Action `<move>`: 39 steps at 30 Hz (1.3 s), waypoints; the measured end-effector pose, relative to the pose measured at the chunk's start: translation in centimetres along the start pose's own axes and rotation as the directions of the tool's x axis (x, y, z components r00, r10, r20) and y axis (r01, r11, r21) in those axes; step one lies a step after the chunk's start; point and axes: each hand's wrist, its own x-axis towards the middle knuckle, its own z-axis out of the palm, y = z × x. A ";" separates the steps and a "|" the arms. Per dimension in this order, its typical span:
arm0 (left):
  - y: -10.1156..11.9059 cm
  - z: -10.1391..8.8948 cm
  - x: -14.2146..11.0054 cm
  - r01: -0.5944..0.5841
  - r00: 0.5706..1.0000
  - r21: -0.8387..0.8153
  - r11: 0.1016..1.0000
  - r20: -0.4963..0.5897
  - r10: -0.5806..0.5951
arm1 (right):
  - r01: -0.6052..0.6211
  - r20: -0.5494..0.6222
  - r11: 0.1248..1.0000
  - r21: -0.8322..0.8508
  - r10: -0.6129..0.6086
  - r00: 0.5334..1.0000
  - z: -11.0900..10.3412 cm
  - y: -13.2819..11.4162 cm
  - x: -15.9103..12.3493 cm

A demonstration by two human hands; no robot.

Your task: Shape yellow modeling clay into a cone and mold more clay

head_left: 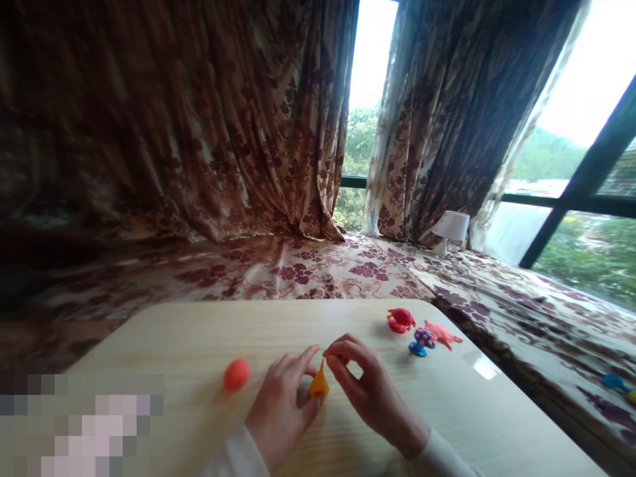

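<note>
while left hand [281, 403] clamps yellow piece [318, 384] by base — right hand [366, 383] pinches its pointed tip

A white-shaded table lamp [451, 226] stands on floral fabric [308, 273] beside floral curtains [278, 126] and a window [566, 197], while a pink-dotted blue figurine [423, 339] stands near a red figurine [401, 319].

One view is taken from the person's head, pointed forward and down. The table [193, 338], left hand [281, 401] and right hand [366, 394] are seen near, with a curtain [213, 126] far left and a window [551, 159] far right
</note>
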 end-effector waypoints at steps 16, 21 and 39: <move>0.6 -1.1 0.3 -0.018 0.997 0.058 0.998 0.079 0.013 | -0.062 0.236 0.984 -0.165 0.101 0.967 -0.9 1.7 -0.7; 0.6 -1.0 0.5 -0.001 0.996 0.073 0.997 0.088 -0.005 | -0.061 0.277 0.978 -0.198 0.115 0.954 -1.3 1.4 -0.5; 0.2 -1.2 0.3 -0.052 0.993 0.050 0.997 0.104 0.047 | -0.002 0.358 0.949 -0.315 0.121 0.926 -1.6 0.8 -0.9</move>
